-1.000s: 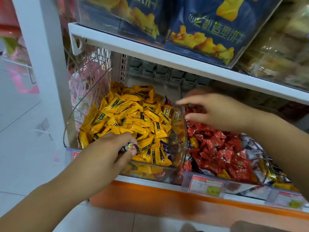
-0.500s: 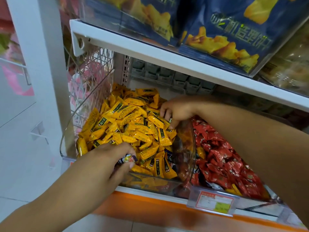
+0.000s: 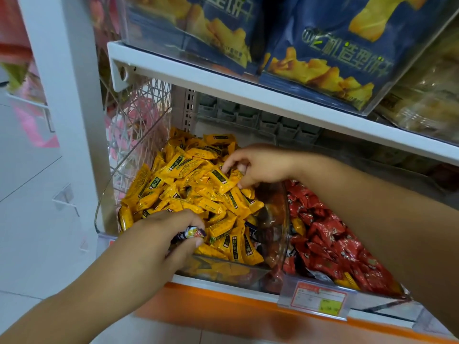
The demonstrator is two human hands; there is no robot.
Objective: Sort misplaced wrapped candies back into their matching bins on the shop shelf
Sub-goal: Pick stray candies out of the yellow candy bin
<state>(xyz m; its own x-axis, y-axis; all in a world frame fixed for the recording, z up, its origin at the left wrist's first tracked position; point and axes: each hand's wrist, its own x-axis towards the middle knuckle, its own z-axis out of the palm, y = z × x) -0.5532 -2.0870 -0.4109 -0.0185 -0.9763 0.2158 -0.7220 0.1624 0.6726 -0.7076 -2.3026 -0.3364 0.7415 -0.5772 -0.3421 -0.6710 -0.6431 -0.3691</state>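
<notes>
Since a second ago the right hand (image 3: 260, 167) has crossed from above the red candies (image 3: 323, 237) into the left bin (image 3: 280, 219), and it now rests on the back right part of the heap of yellow candies (image 3: 183, 170). Its fingers (image 3: 229, 163) are curled and slightly spread, tips down among the wrappers with the thumb below them; whether they pinch a piece I cannot tell. The left hand (image 3: 159, 237) has hardly shifted. It is at the front of the same bin, thumb and forefinger pinching a small candy (image 3: 190, 233) in a dark wrapper with white and yellow on it, the other fingers curled beneath. That candy sits just above the front edge of the yellow heap. Another dark wrapper (image 3: 250, 228) pokes out among the yellow ones near the bin's clear right wall. In the right bin a yellow piece (image 3: 298, 224) lies among the red ones. A price tag (image 3: 318, 300) hangs on the shelf edge below, and the white shelf (image 3: 248, 93) above carries blue biscuit bags (image 3: 335, 58).
</notes>
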